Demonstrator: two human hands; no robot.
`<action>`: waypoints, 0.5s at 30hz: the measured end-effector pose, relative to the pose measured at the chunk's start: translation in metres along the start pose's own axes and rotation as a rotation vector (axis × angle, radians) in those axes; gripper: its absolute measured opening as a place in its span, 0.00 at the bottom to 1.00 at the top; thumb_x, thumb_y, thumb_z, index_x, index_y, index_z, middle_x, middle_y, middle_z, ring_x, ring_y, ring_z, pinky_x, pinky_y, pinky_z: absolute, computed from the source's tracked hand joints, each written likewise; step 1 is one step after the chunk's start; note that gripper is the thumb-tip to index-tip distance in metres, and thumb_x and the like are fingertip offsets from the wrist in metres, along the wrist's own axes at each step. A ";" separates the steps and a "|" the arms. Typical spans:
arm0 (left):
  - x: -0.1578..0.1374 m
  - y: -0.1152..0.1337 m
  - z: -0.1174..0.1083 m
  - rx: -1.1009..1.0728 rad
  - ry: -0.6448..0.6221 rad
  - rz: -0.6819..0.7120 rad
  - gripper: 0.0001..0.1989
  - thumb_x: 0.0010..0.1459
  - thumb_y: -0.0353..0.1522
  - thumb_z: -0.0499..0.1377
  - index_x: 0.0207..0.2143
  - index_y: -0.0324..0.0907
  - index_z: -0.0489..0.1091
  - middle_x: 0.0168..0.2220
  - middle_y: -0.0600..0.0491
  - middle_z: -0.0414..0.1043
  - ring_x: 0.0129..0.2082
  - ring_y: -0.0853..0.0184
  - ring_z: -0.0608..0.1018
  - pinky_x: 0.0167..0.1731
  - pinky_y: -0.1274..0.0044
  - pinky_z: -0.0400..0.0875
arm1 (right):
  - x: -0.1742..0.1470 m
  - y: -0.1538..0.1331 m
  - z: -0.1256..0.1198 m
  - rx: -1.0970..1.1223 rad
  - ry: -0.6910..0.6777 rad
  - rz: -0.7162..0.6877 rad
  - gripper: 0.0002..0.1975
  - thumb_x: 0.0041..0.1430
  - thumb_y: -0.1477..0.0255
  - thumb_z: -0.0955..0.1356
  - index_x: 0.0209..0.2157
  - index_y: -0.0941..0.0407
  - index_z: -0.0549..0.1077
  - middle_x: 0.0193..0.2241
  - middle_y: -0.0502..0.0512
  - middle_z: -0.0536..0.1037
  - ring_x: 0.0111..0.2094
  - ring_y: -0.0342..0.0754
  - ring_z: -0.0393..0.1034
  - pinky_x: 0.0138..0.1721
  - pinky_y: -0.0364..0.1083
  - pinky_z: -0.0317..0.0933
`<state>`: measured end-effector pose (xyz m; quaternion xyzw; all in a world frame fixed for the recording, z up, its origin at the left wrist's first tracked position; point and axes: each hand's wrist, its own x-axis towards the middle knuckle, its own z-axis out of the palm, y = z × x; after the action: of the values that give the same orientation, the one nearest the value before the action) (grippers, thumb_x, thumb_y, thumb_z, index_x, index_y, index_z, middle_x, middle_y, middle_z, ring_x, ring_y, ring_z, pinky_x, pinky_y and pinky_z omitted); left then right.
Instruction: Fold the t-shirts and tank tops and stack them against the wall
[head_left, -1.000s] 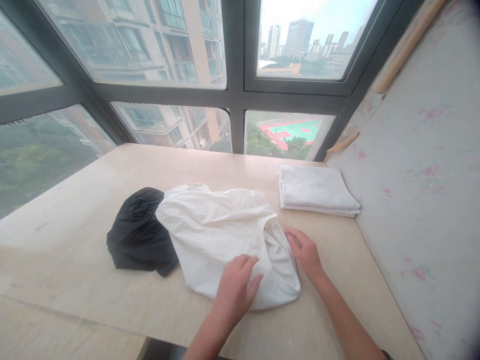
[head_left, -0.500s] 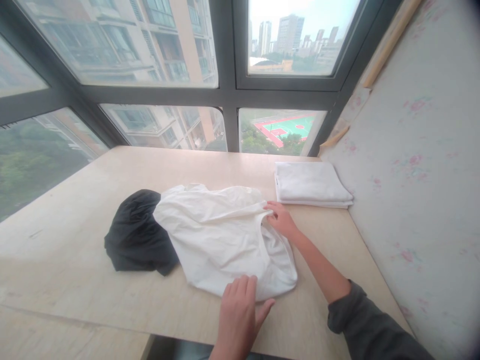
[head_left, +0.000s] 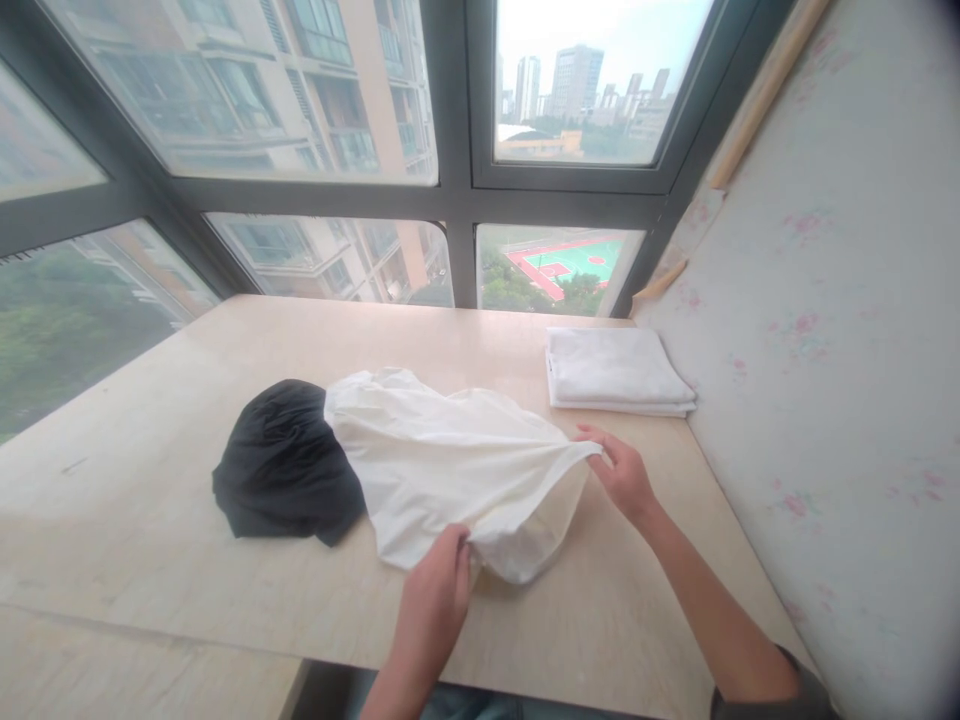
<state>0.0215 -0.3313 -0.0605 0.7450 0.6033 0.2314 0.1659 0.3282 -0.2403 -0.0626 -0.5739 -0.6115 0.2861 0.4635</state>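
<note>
A rumpled white shirt [head_left: 442, 450] is spread over the wooden tabletop, its near right edge lifted and pulled taut between my hands. My left hand [head_left: 435, 595] pinches that edge at the front, fingers closed on the cloth. At the right, my right hand [head_left: 619, 470] grips a corner of the same edge between thumb and fingers. Below the stretched edge the shirt's opening hangs loose. Against the shirt's left side lies a bunched black garment [head_left: 289, 465], which neither hand touches.
Folded white cloths [head_left: 619, 365] lie stacked at the back right, close to the flowered wall [head_left: 817, 380]. Grey-framed windows [head_left: 457, 200] border the far side of the light wooden tabletop [head_left: 187, 590].
My right hand has drawn the shirt's edge to the right. My left hand, open over the cloth before, has closed on it and moved slightly left. The black garment stays put.
</note>
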 end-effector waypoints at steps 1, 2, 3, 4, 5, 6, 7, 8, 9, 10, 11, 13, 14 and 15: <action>0.005 -0.007 -0.011 -0.039 0.042 -0.056 0.10 0.68 0.35 0.46 0.41 0.45 0.66 0.33 0.53 0.76 0.31 0.64 0.79 0.31 0.75 0.69 | -0.004 -0.006 -0.006 0.015 -0.013 0.040 0.11 0.59 0.61 0.65 0.34 0.54 0.72 0.38 0.57 0.79 0.43 0.52 0.73 0.46 0.49 0.65; 0.011 -0.013 -0.022 -0.068 0.081 -0.108 0.11 0.68 0.37 0.46 0.41 0.45 0.66 0.32 0.53 0.76 0.30 0.64 0.79 0.30 0.75 0.69 | -0.007 -0.014 -0.012 0.022 -0.026 0.085 0.12 0.59 0.59 0.65 0.32 0.54 0.70 0.31 0.54 0.78 0.35 0.50 0.72 0.38 0.47 0.65; 0.018 -0.018 -0.034 -0.088 0.118 -0.148 0.12 0.67 0.39 0.46 0.40 0.45 0.66 0.31 0.53 0.76 0.29 0.64 0.79 0.30 0.75 0.69 | -0.008 -0.022 -0.017 0.019 -0.043 0.124 0.13 0.60 0.58 0.65 0.32 0.54 0.68 0.25 0.50 0.74 0.27 0.47 0.68 0.30 0.44 0.62; 0.025 -0.022 -0.046 -0.098 0.152 -0.174 0.13 0.67 0.41 0.46 0.40 0.45 0.66 0.31 0.53 0.76 0.28 0.64 0.78 0.30 0.75 0.69 | -0.008 -0.031 -0.022 0.006 -0.073 0.153 0.14 0.60 0.57 0.65 0.32 0.54 0.67 0.20 0.47 0.69 0.23 0.45 0.63 0.25 0.43 0.56; 0.032 -0.025 -0.059 -0.100 0.186 -0.185 0.14 0.67 0.42 0.46 0.40 0.44 0.66 0.31 0.53 0.76 0.28 0.64 0.78 0.30 0.75 0.69 | -0.007 -0.040 -0.028 -0.015 -0.119 0.169 0.15 0.60 0.56 0.65 0.33 0.53 0.67 0.18 0.45 0.65 0.20 0.43 0.58 0.22 0.42 0.51; 0.040 -0.026 -0.071 -0.098 0.221 -0.179 0.15 0.66 0.43 0.46 0.40 0.44 0.66 0.31 0.52 0.76 0.29 0.63 0.78 0.31 0.75 0.69 | -0.005 -0.051 -0.033 -0.038 -0.185 0.173 0.15 0.60 0.55 0.65 0.34 0.54 0.67 0.18 0.44 0.63 0.20 0.43 0.56 0.21 0.41 0.48; 0.047 -0.027 -0.083 -0.095 0.248 -0.158 0.15 0.66 0.43 0.47 0.40 0.44 0.66 0.32 0.52 0.76 0.30 0.64 0.78 0.32 0.75 0.69 | -0.003 -0.061 -0.039 -0.062 -0.269 0.166 0.15 0.59 0.55 0.66 0.34 0.54 0.67 0.18 0.44 0.63 0.20 0.42 0.56 0.22 0.41 0.48; 0.054 -0.027 -0.095 -0.095 0.258 -0.128 0.15 0.66 0.43 0.47 0.40 0.44 0.67 0.32 0.52 0.76 0.30 0.64 0.78 0.32 0.76 0.69 | 0.001 -0.072 -0.046 -0.081 -0.359 0.158 0.16 0.59 0.55 0.67 0.34 0.54 0.68 0.20 0.45 0.64 0.22 0.42 0.57 0.22 0.41 0.48; 0.060 -0.026 -0.107 -0.098 0.253 -0.093 0.15 0.66 0.43 0.48 0.40 0.43 0.67 0.32 0.53 0.75 0.30 0.65 0.77 0.32 0.76 0.68 | 0.005 -0.082 -0.054 -0.091 -0.448 0.152 0.16 0.58 0.55 0.68 0.34 0.55 0.69 0.22 0.46 0.66 0.23 0.42 0.58 0.23 0.41 0.50; 0.065 -0.025 -0.118 -0.102 0.233 -0.056 0.15 0.65 0.43 0.49 0.40 0.43 0.68 0.31 0.54 0.75 0.29 0.66 0.76 0.31 0.77 0.67 | 0.009 -0.091 -0.062 -0.084 -0.531 0.153 0.17 0.57 0.55 0.70 0.34 0.55 0.69 0.24 0.47 0.67 0.25 0.43 0.60 0.24 0.40 0.51; 0.070 -0.024 -0.130 -0.103 0.202 -0.021 0.15 0.65 0.44 0.50 0.40 0.43 0.69 0.28 0.55 0.73 0.26 0.68 0.74 0.29 0.79 0.66 | 0.013 -0.100 -0.071 -0.057 -0.604 0.157 0.18 0.56 0.54 0.70 0.34 0.55 0.70 0.26 0.48 0.68 0.27 0.43 0.61 0.25 0.40 0.52; 0.077 -0.023 -0.153 -0.099 0.113 0.034 0.16 0.63 0.45 0.54 0.37 0.43 0.71 0.23 0.58 0.67 0.23 0.71 0.68 0.25 0.80 0.62 | 0.021 -0.114 -0.090 0.045 -0.717 0.164 0.21 0.52 0.53 0.73 0.36 0.56 0.70 0.28 0.49 0.69 0.28 0.42 0.62 0.25 0.39 0.53; 0.080 -0.022 -0.165 -0.104 0.059 0.057 0.16 0.61 0.46 0.56 0.36 0.43 0.71 0.22 0.59 0.64 0.21 0.72 0.65 0.23 0.81 0.59 | 0.024 -0.119 -0.099 0.103 -0.768 0.159 0.24 0.49 0.52 0.75 0.37 0.56 0.70 0.29 0.49 0.69 0.28 0.42 0.62 0.25 0.39 0.54; 0.083 -0.022 -0.177 -0.122 -0.008 0.084 0.16 0.59 0.46 0.58 0.34 0.43 0.72 0.21 0.60 0.61 0.21 0.72 0.63 0.22 0.81 0.57 | 0.026 -0.124 -0.109 0.152 -0.816 0.143 0.27 0.45 0.53 0.77 0.38 0.57 0.70 0.30 0.49 0.69 0.29 0.42 0.63 0.26 0.39 0.55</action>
<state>-0.0790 -0.2518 0.0885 0.7589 0.5558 0.2716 0.2033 0.3742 -0.2568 0.0971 -0.4187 -0.6805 0.5658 0.2034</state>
